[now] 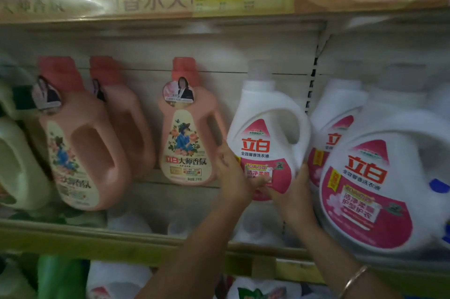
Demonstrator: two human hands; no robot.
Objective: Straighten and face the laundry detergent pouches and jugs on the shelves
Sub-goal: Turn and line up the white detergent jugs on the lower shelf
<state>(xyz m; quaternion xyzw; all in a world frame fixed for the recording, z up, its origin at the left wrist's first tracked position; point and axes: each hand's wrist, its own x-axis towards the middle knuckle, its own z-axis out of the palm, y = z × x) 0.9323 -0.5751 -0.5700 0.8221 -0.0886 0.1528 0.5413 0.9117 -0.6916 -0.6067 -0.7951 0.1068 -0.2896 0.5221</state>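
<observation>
Bracelet (353,279) on R wrist, nearest the camera. Big white jug (379,177) w/ pink label sits at the shelf (97,235) front edge, R end, label out. Just L of it, both hands hold a smaller white jug (265,133) low down: left hand (233,172) curls round its L side, thumb on the label; right hand (294,191) grips the R side & bottom. Label faces fwd; base hidden by hands. Further back, just L, a peach jug (187,142), label out. Twd the L end, tilted peach jugs (80,147) turned partly sideways.
</observation>
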